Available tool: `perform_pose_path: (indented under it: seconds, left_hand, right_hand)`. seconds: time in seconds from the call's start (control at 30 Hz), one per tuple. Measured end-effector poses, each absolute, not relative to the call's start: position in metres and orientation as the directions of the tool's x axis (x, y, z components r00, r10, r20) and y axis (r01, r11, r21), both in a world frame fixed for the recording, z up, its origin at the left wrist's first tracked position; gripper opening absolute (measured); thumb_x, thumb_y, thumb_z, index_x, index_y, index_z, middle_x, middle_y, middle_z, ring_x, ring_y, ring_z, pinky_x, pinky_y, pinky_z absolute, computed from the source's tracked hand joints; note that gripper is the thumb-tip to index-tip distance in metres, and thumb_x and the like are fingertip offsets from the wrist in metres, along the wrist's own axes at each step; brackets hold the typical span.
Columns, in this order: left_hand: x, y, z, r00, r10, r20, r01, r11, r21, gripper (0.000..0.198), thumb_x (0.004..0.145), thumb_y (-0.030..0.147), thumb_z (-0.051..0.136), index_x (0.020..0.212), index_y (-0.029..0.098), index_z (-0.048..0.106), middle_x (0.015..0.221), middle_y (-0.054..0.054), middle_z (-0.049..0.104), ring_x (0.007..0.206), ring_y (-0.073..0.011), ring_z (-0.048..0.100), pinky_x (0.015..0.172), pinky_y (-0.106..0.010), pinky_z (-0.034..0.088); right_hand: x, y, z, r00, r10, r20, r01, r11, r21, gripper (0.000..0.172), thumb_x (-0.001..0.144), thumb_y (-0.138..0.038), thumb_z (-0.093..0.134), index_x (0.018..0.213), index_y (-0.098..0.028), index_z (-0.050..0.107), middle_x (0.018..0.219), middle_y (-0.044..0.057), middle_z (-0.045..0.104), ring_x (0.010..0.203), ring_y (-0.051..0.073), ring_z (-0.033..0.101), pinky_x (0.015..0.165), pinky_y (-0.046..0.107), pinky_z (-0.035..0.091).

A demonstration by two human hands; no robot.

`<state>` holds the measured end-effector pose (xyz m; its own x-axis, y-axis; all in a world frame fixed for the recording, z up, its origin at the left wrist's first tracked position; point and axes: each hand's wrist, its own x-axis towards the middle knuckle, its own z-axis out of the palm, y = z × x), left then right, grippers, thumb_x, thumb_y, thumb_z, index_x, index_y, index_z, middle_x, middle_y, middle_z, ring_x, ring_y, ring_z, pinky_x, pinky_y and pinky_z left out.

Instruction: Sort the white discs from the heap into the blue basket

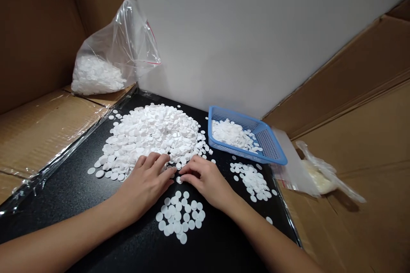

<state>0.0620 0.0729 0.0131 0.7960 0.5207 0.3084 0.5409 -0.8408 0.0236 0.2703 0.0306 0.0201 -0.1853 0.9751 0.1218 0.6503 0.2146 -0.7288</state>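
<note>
Beyond the loosely spread left hand (146,187) lie a disc heap (153,132) and bag (112,49); beyond the narrowly parted right hand (209,182), a basket (271,144).

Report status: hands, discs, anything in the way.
Left hand at near edge of large disc pile. Right hand beside a loose disc, grip unclear. Small disc cluster nearer the wearer. Blue basket off right, not blocking either hand.
</note>
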Motion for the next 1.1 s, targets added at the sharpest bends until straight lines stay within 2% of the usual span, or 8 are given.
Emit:
perform_pose_path:
  seconds: [0.13, 0.3, 0.37, 0.53, 0.63, 0.73, 0.93, 1.1]
  left_hand:
    - [0.066, 0.078, 0.013, 0.791, 0.528, 0.308, 0.529, -0.844, 0.089, 0.02, 0.099, 0.013, 0.046, 0.095, 0.021, 0.064, 0.114, -0.01, 0.061, 0.105, -0.0287, 0.049, 0.084, -0.041, 0.039]
    - [0.06, 0.08, 0.015, 0.774, 0.517, 0.366, 0.485, -0.855, 0.183, 0.016, 0.098, 0.014, 0.05, 0.092, 0.022, 0.063, 0.107, -0.007, 0.063, 0.1, -0.0261, 0.049, 0.083, -0.039, 0.035]
    - [0.057, 0.078, 0.016, 0.774, 0.5, 0.388, 0.458, -0.866, 0.203, 0.013, 0.097, 0.015, 0.054, 0.093, 0.022, 0.063, 0.105, -0.006, 0.063, 0.1, -0.0259, 0.049, 0.081, -0.039, 0.034]
    - [0.049, 0.071, 0.014, 0.756, 0.533, 0.38, 0.462, -0.846, 0.267, 0.015, 0.099, 0.022, 0.055, 0.089, 0.024, 0.065, 0.104, -0.005, 0.064, 0.106, -0.0268, 0.049, 0.084, -0.04, 0.034]
    - [0.048, 0.067, 0.015, 0.748, 0.573, 0.335, 0.466, -0.813, 0.35, 0.02, 0.099, 0.025, 0.055, 0.083, 0.024, 0.067, 0.105, -0.006, 0.062, 0.11, -0.0288, 0.048, 0.084, -0.042, 0.035]
    - [0.051, 0.066, 0.016, 0.748, 0.609, 0.264, 0.485, -0.773, 0.41, 0.015, 0.095, 0.022, 0.06, 0.082, 0.023, 0.067, 0.111, -0.007, 0.059, 0.115, -0.0308, 0.045, 0.086, -0.045, 0.036]
    - [0.056, 0.07, 0.012, 0.702, 0.647, 0.298, 0.535, -0.755, 0.379, 0.015, 0.087, 0.009, 0.068, 0.091, 0.024, 0.064, 0.117, -0.007, 0.059, 0.119, -0.0317, 0.043, 0.088, -0.047, 0.038]
    - [0.046, 0.064, 0.014, 0.658, 0.624, 0.422, 0.528, -0.782, 0.333, 0.017, 0.097, 0.014, 0.052, 0.093, 0.023, 0.066, 0.11, -0.008, 0.062, 0.113, -0.0281, 0.048, 0.089, -0.044, 0.041]
  right_hand:
    - [0.262, 0.026, 0.017, -0.198, 0.966, 0.167, 0.663, 0.258, -0.703, 0.015, 0.083, -0.008, 0.072, 0.08, -0.021, 0.065, 0.084, -0.001, 0.059, 0.074, 0.014, 0.059, 0.066, 0.025, 0.048]
    - [0.264, 0.024, 0.019, -0.349, 0.912, 0.215, 0.639, 0.4, -0.658, 0.013, 0.083, -0.01, 0.074, 0.082, -0.021, 0.068, 0.087, 0.001, 0.061, 0.082, 0.016, 0.061, 0.075, 0.027, 0.05]
    - [0.267, 0.024, 0.022, -0.374, 0.91, 0.179, 0.625, 0.39, -0.676, 0.011, 0.085, -0.011, 0.073, 0.082, -0.021, 0.07, 0.087, 0.001, 0.063, 0.082, 0.016, 0.062, 0.075, 0.027, 0.051]
    - [0.272, 0.027, 0.023, -0.236, 0.957, 0.168, 0.674, 0.286, -0.682, 0.011, 0.088, -0.011, 0.069, 0.086, -0.021, 0.074, 0.085, 0.001, 0.062, 0.078, 0.015, 0.064, 0.073, 0.027, 0.052]
    - [0.271, 0.027, 0.02, -0.266, 0.949, 0.166, 0.697, 0.309, -0.647, 0.01, 0.086, -0.014, 0.073, 0.091, -0.022, 0.075, 0.087, 0.002, 0.061, 0.08, 0.017, 0.063, 0.074, 0.029, 0.052]
    - [0.268, 0.027, 0.02, -0.283, 0.949, 0.141, 0.691, 0.304, -0.655, 0.011, 0.084, -0.011, 0.074, 0.086, -0.021, 0.072, 0.087, 0.001, 0.06, 0.081, 0.016, 0.061, 0.073, 0.028, 0.05]
    - [0.266, 0.025, 0.021, -0.282, 0.947, 0.155, 0.709, 0.314, -0.632, 0.019, 0.082, -0.005, 0.071, 0.079, -0.02, 0.059, 0.083, 0.0, 0.055, 0.077, 0.015, 0.056, 0.067, 0.025, 0.045]
    - [0.271, 0.023, 0.026, -0.401, 0.9, 0.173, 0.727, 0.427, -0.538, 0.017, 0.084, -0.005, 0.069, 0.081, -0.019, 0.06, 0.086, 0.002, 0.058, 0.082, 0.017, 0.057, 0.071, 0.028, 0.046]
